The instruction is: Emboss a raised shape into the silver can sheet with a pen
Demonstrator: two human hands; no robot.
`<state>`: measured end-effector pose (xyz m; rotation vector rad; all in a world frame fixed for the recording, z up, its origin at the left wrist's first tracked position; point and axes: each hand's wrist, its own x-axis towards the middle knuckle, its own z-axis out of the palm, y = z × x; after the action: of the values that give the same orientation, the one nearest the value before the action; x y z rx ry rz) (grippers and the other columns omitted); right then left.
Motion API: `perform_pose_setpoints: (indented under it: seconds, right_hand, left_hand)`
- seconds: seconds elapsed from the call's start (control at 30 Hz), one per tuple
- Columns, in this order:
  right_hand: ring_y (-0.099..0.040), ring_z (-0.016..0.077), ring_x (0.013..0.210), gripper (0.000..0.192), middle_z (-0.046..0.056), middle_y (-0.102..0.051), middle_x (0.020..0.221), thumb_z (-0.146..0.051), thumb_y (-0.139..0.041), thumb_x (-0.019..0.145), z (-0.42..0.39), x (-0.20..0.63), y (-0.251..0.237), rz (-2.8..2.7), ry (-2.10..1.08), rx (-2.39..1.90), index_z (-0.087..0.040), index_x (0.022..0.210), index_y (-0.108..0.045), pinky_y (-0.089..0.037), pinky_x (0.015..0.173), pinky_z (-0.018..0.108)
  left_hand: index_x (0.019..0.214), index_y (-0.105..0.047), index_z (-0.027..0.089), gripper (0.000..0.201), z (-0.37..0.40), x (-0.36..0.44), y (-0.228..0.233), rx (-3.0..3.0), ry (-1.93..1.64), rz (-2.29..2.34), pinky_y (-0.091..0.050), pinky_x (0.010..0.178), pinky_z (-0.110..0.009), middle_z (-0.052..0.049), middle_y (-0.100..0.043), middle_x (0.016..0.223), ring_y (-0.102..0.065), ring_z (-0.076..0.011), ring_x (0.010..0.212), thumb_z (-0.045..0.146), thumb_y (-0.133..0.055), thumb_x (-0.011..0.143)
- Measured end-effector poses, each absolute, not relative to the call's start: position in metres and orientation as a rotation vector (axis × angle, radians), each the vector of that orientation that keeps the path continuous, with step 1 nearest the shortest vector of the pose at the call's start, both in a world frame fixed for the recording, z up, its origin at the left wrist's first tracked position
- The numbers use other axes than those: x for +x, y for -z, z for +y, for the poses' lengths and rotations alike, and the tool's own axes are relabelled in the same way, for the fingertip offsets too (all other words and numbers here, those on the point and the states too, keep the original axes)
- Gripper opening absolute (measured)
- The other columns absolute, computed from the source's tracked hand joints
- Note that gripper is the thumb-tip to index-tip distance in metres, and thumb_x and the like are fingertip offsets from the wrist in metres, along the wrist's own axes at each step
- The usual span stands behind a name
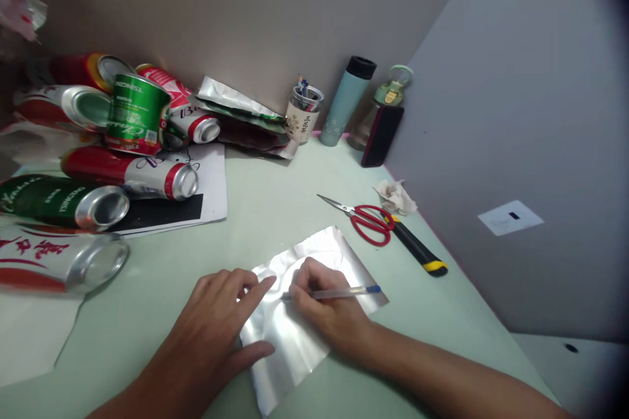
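Pale green bench, corner of grey walls. Left hand flat, fingers spread, pinning aluminium sheet. Right hand pinched closed around pen, tip on sheet (faint line visible, outline seems barely begun). Scissors, utility knife untouched, cans piled left.

Silver sheet, red-handled scissors, green can (white lettering).

Cramped little corner desk setup
Pale green worktop runs across the lower frame, brownish wall up top, grey partition filling the right.
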<state>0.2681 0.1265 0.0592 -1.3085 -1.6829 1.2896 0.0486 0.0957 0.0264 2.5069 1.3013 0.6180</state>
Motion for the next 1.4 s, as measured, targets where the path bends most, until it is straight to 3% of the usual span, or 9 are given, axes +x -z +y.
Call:
perform_pose_setpoints:
  seconds: [0.6,0.87,1.1,1.4]
  right_hand:
    - [-0.042,0.012,0.057,0.021,-0.003,-0.049,0.061,-0.024,-0.057,0.08,0.125,0.263,-0.062,-1.743,-1.207,-1.332,-0.021,0.064,-0.044,-0.032,0.053,0.026]
    - [-0.042,0.0124,0.058,0.02,-0.002,-0.049,0.062,-0.022,-0.055,0.08,0.124,0.257,-0.071,-1.779,-1.187,-1.397,-0.021,0.064,-0.043,-0.032,0.052,0.025]
    - [-0.039,0.012,0.058,0.02,-0.003,-0.046,0.062,-0.018,-0.054,0.08,0.115,0.256,-0.065,-1.839,-1.066,-1.374,-0.021,0.065,-0.041,-0.031,0.053,0.025]
    - [-0.041,0.0124,0.06,0.021,-0.003,-0.049,0.063,-0.023,-0.056,0.082,0.122,0.261,-0.06,-1.65,-1.242,-1.344,-0.021,0.066,-0.043,-0.034,0.056,0.027]
  left_hand:
    - [0.141,-0.042,0.031,0.085,0.096,0.048,-0.024,2.489,-0.627,1.312,-0.038,0.09,-0.04,-0.003,-0.057,0.116,-0.054,-0.0253,0.103,0.029,-0.089,0.07]
    - [0.141,-0.043,0.032,0.075,0.095,0.048,-0.023,2.471,-0.625,1.325,-0.039,0.09,-0.041,-0.004,-0.058,0.116,-0.055,-0.0261,0.104,0.032,-0.082,0.077]
    - [0.143,-0.04,0.032,0.08,0.094,0.049,-0.023,2.458,-0.618,1.315,-0.038,0.091,-0.043,-0.005,-0.058,0.117,-0.055,-0.0274,0.105,0.031,-0.083,0.076]
    - [0.139,-0.043,0.031,0.079,0.093,0.051,-0.025,2.43,-0.656,1.341,-0.037,0.091,-0.042,-0.005,-0.056,0.116,-0.052,-0.0272,0.104,0.026,-0.084,0.072]
